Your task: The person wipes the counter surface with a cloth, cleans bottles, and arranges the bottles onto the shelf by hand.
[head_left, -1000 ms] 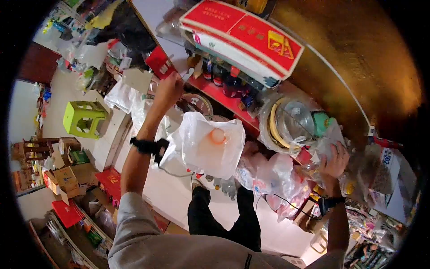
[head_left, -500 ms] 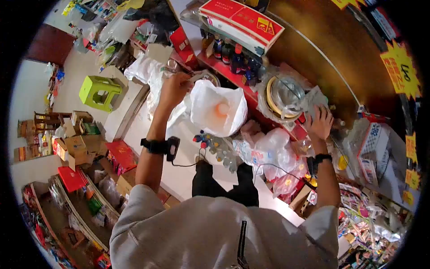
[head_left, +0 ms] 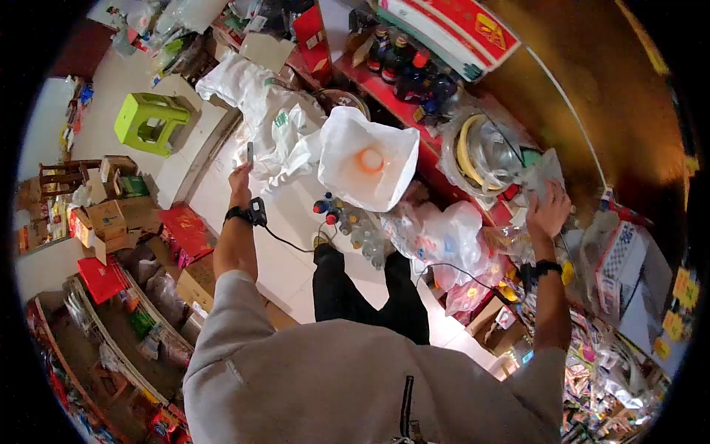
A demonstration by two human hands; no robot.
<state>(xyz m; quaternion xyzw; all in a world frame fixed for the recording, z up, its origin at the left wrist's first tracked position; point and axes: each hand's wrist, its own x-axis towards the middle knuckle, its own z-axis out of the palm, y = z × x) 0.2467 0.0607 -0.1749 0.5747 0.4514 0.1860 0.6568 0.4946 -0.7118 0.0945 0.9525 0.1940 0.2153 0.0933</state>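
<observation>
My left hand (head_left: 239, 185) is closed around a thin grey object (head_left: 250, 153) whose kind I cannot make out. It is held over the pale floor, left of a crumpled white sack (head_left: 288, 137). An open white plastic bag (head_left: 347, 140), with an orange-red round patch inside, stands between my hands. My right hand (head_left: 549, 211) has its fingers bent over crumpled clear plastic (head_left: 547, 172) on the red shelf. Beside that plastic lies a bowl-like clear item with a yellow ring (head_left: 466, 152).
Dark bottles (head_left: 399, 58) with red and dark caps line the red shelf. Several clear bottles (head_left: 362, 233) stand by my feet. Bulging plastic bags (head_left: 451, 237) fill the area before my right arm. A green stool (head_left: 151, 124) and cardboard boxes (head_left: 111, 222) are at left.
My left hand has moved left and towards me, away from the white bag, carrying the grey object. My right hand's fingers, spread before, are now bent in on the clear plastic. The view has shifted.
</observation>
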